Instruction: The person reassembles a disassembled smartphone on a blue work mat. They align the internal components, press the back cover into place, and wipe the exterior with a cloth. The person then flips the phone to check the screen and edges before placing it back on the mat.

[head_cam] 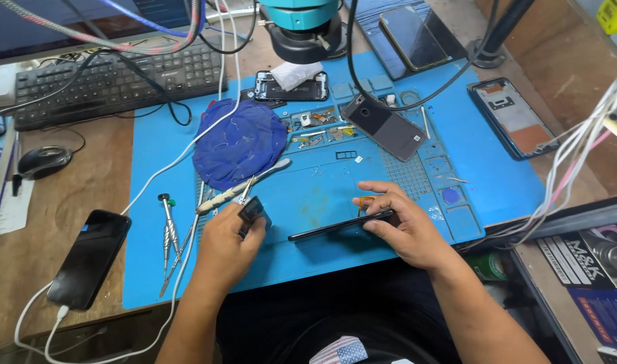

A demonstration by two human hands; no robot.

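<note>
Left of left grip [228,239]: black phone [89,257], dark screen. In right grip [396,226]: thin dark phone [335,225], edge-on. Far beyond: glossy phone [413,37], monitor [66,27]. Right, below: dark printed boxes [585,259].

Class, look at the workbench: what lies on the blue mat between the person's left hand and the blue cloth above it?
In the head view, a white-handled brush lies slanted between the left hand and the blue cloth, on the blue mat. Metal tweezers lie alongside it.
</note>
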